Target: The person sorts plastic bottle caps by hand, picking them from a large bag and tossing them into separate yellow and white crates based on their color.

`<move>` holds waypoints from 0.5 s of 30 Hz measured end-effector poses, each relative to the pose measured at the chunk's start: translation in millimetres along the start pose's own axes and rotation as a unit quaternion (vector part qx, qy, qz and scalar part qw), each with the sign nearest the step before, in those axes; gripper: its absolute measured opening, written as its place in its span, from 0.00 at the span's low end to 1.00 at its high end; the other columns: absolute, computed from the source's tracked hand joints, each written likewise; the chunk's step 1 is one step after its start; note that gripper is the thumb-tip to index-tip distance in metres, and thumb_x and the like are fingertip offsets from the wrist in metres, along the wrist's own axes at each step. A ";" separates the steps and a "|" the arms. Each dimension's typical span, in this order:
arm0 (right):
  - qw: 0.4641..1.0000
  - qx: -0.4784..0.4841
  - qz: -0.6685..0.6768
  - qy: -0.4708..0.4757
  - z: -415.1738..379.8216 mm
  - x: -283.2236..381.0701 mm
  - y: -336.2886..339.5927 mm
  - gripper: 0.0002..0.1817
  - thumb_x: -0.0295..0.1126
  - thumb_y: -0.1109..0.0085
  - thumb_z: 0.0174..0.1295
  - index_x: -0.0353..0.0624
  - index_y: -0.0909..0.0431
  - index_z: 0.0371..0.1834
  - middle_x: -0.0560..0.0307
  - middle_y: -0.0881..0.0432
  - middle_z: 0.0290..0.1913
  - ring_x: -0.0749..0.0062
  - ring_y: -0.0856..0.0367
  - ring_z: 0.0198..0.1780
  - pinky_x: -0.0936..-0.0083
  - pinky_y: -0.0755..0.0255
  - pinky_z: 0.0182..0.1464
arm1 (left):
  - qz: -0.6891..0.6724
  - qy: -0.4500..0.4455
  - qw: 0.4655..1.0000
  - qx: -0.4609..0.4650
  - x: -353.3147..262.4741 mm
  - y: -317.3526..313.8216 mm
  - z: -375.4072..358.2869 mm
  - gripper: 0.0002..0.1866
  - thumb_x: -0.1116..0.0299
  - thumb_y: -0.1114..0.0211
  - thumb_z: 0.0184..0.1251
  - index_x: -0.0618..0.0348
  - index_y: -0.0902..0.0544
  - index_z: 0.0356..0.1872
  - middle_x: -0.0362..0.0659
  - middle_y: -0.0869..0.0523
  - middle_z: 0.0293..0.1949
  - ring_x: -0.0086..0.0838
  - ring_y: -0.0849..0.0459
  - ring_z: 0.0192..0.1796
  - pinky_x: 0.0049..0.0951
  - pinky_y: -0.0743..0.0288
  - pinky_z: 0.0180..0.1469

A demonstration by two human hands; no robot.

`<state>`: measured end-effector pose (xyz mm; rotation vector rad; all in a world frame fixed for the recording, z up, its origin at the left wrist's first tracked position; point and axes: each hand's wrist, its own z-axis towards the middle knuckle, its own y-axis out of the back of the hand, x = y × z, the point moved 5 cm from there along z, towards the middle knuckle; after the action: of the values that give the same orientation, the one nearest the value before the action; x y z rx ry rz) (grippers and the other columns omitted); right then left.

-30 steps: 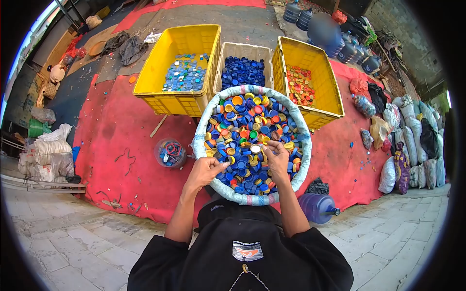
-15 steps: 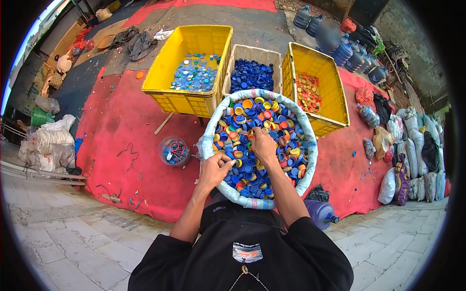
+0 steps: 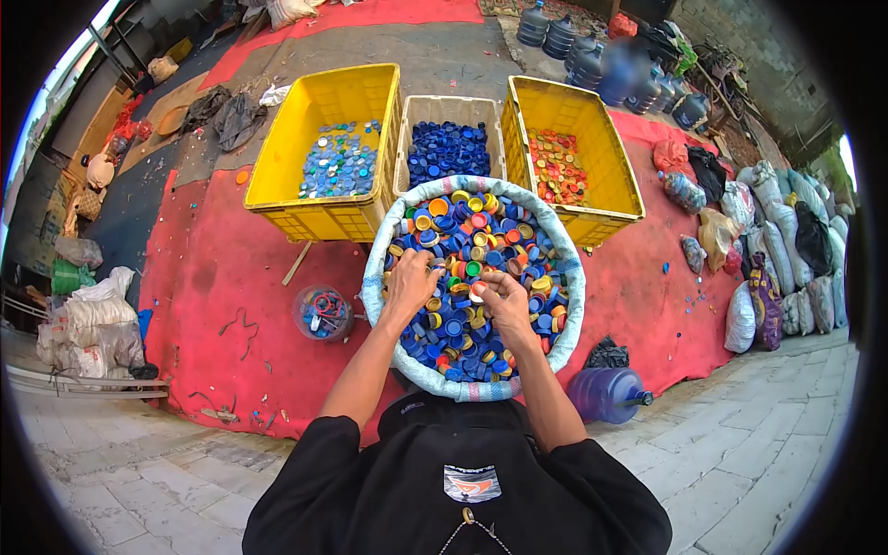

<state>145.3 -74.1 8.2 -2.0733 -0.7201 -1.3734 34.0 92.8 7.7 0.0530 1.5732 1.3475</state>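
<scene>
A round basket with a pale blue wrapped rim (image 3: pixel 378 268) stands in front of me, full of mixed bottle caps (image 3: pixel 453 328) in blue, yellow, orange, red and green. My left hand (image 3: pixel 412 285) is over the left part of the heap, its fingers curled down among the caps; what they hold, if anything, is hidden. Right of it, my right hand (image 3: pixel 505 305) pinches a white and red bottle cap (image 3: pixel 478 290) between thumb and fingers, just above the heap.
Beyond the basket stand a yellow crate (image 3: pixel 268 166) with pale blue and green caps, a whitish crate (image 3: pixel 404 157) with dark blue caps, and a yellow crate (image 3: pixel 592 157) with red and orange caps. A clear tub (image 3: pixel 323 313) sits left, a water jug (image 3: pixel 606 396) right.
My left hand has moved forward from the near left rim into the caps. My right hand has come back toward me and now holds a white and red cap. The view has shifted slightly.
</scene>
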 end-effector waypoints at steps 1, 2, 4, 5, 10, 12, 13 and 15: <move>0.999 0.002 0.034 -0.013 -5.9 -2.0 3.4 0.18 0.31 0.32 0.59 0.37 0.22 0.51 0.63 0.19 0.35 0.87 0.27 0.29 0.86 0.35 0.28 | 0.016 -0.002 1.000 0.003 1.0 -4.4 3.5 0.17 0.61 0.27 0.56 0.60 0.16 0.42 0.48 0.19 0.35 0.45 0.18 0.40 0.44 0.24 0.41; 0.998 0.011 0.067 -0.016 -11.2 -3.9 5.1 0.18 0.31 0.32 0.60 0.37 0.23 0.51 0.64 0.20 0.35 0.89 0.30 0.27 0.88 0.39 0.25 | 0.033 -0.003 0.999 0.007 2.9 -8.3 5.5 0.18 0.60 0.27 0.56 0.60 0.16 0.42 0.49 0.20 0.36 0.46 0.18 0.41 0.45 0.24 0.42; 0.995 0.006 0.096 -0.016 -21.3 -3.4 7.0 0.17 0.28 0.34 0.62 0.36 0.25 0.52 0.63 0.19 0.35 0.89 0.33 0.24 0.88 0.39 0.25 | 0.065 0.003 0.997 0.030 -0.1 -9.1 7.6 0.19 0.59 0.28 0.57 0.62 0.17 0.44 0.52 0.20 0.40 0.49 0.17 0.42 0.46 0.22 0.44; 0.994 0.002 0.110 -0.016 -25.9 -4.3 9.1 0.16 0.27 0.35 0.63 0.36 0.25 0.52 0.62 0.19 0.35 0.90 0.34 0.23 0.88 0.40 0.24 | 0.080 0.005 0.996 0.042 -1.5 -10.4 8.6 0.20 0.59 0.28 0.57 0.62 0.18 0.44 0.53 0.20 0.42 0.51 0.17 0.43 0.46 0.21 0.45; 0.992 -0.012 0.123 -0.028 -40.6 -14.3 18.6 0.14 0.28 0.35 0.63 0.37 0.25 0.49 0.66 0.23 0.30 0.89 0.35 0.22 0.86 0.39 0.25 | 0.091 0.007 0.994 0.055 -2.0 -19.0 16.1 0.16 0.61 0.29 0.58 0.62 0.19 0.40 0.54 0.21 0.42 0.52 0.17 0.43 0.50 0.21 0.42; 0.992 -0.017 0.124 -0.035 -43.3 -17.3 19.4 0.14 0.28 0.35 0.63 0.37 0.25 0.49 0.66 0.24 0.30 0.89 0.35 0.22 0.86 0.39 0.25 | 0.090 -0.014 0.994 0.053 -0.2 -23.5 17.9 0.16 0.60 0.29 0.58 0.63 0.19 0.39 0.54 0.21 0.42 0.52 0.17 0.43 0.50 0.22 0.42; 0.991 -0.020 0.124 -0.038 -44.7 -19.4 20.4 0.14 0.28 0.35 0.63 0.37 0.25 0.48 0.66 0.24 0.29 0.89 0.35 0.22 0.86 0.39 0.25 | 0.089 -0.024 0.994 0.051 -0.1 -24.6 18.4 0.16 0.60 0.29 0.58 0.63 0.19 0.38 0.54 0.21 0.41 0.52 0.17 0.43 0.50 0.22 0.42; 0.990 -0.016 0.133 -0.041 -44.8 -25.7 21.9 0.14 0.29 0.35 0.63 0.37 0.25 0.49 0.66 0.23 0.31 0.88 0.34 0.24 0.86 0.37 0.27 | 0.090 -0.028 0.994 0.060 0.6 -24.5 20.3 0.16 0.60 0.29 0.59 0.63 0.19 0.37 0.54 0.21 0.41 0.52 0.17 0.42 0.50 0.22 0.41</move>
<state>123.1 -124.2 -4.3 -2.1705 -0.4358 -1.1647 61.0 98.4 -8.2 0.3108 1.6310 1.3752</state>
